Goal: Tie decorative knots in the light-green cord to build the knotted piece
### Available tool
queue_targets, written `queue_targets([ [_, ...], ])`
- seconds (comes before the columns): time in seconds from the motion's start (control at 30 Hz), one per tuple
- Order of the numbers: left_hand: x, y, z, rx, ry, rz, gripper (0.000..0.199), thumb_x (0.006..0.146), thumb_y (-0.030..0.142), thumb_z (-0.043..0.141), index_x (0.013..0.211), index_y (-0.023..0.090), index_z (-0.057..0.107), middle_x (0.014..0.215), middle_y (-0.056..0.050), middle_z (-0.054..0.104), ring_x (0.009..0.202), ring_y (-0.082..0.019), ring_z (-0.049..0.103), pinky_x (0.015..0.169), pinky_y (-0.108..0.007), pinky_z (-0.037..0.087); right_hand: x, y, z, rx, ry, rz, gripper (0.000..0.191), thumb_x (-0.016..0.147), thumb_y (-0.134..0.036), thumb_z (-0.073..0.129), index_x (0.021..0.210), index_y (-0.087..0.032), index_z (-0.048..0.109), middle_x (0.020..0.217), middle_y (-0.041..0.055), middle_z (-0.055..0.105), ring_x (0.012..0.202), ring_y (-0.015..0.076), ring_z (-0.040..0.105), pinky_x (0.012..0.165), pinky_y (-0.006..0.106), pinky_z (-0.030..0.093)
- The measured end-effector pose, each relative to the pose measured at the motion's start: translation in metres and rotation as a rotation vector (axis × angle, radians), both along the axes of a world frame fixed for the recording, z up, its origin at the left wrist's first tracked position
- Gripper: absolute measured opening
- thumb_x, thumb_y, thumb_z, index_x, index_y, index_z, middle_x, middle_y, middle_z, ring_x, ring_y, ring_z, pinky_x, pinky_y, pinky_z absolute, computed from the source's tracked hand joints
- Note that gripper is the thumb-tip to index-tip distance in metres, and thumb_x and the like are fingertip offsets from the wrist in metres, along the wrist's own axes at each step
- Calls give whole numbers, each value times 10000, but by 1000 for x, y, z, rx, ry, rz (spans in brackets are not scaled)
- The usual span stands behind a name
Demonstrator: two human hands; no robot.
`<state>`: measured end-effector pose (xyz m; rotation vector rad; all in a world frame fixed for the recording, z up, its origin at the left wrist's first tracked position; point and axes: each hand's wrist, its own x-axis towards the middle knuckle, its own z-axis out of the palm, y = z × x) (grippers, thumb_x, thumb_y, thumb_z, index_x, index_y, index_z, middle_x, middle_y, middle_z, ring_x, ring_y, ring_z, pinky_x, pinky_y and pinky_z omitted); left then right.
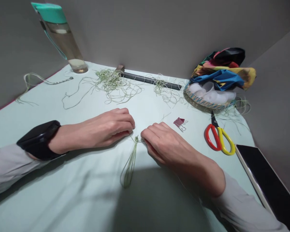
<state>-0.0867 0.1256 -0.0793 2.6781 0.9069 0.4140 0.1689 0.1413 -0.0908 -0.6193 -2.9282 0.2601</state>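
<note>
A looped bundle of thin green cord (pixel 130 167) hangs toward me on the pale tabletop, with a small knot at its top. My left hand (pixel 111 126) is closed in a pinch just left of the knot, and a thin cord end runs from the knot to its fingertips. From the other side, my right hand (pixel 163 141) pinches another cord end close to the knot. Both sets of fingertips are curled under, so the pinch points are partly hidden. A maroon binder clip (pixel 179 122) lies beyond my right hand.
Tangled green cord (pixel 111 80) lies at the back beside a hammer (pixel 149 78). A water bottle (pixel 65 42) stands back left. At right are a basket (pixel 207 102) with cloth and white rolls, scissors (pixel 218 138) and a phone (pixel 263 180). A braided cord (pixel 60 81) lies far left.
</note>
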Motion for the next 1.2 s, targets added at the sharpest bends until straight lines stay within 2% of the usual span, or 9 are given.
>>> queue_targets([
  [0.13,-1,-3,-1,-41,-30,40,206,1057,154,455,1045,158,661,1070,-122,713,976,-221,624,860,-303,490,1,-2,2,-102,-14,-48,218,1034,-84,423,992,-152,626,924,68,612,838,220,498,850,372,406],
  [0.4,1,-7,7,-159,-44,143,211,1059,199,444,1001,155,642,839,-31,692,673,-142,590,640,-237,450,3,1,7,-286,8,-78,226,1101,-160,442,983,-158,634,971,63,642,934,206,582,877,336,444],
  [0.57,1,-6,5,-193,-55,157,222,1047,173,464,1106,151,678,986,-46,727,821,-144,657,746,-210,478,2,-1,6,-317,28,-109,208,1108,-187,462,980,-165,625,979,59,637,927,199,592,856,327,453],
  [0.87,3,-5,-1,-198,-126,128,222,1050,216,543,964,171,743,843,-15,692,712,-124,614,680,-209,445,1,-6,6,-275,10,-142,99,1090,-198,520,1054,-176,610,1004,49,648,853,177,627,742,298,449],
  [1.07,6,-8,-4,-167,-154,120,218,1037,187,549,941,179,745,821,-17,718,686,-123,630,654,-207,453,1,-9,-1,-142,-10,-144,195,1105,-250,493,975,-191,625,899,34,616,726,170,536,621,302,327],
  [1.2,9,-11,-6,-120,-157,118,219,1032,165,548,915,167,733,791,-14,706,658,-117,623,635,-195,453,3,-13,-4,-68,2,-149,244,1111,-254,476,933,-188,631,845,25,578,702,172,480,604,321,275],
])
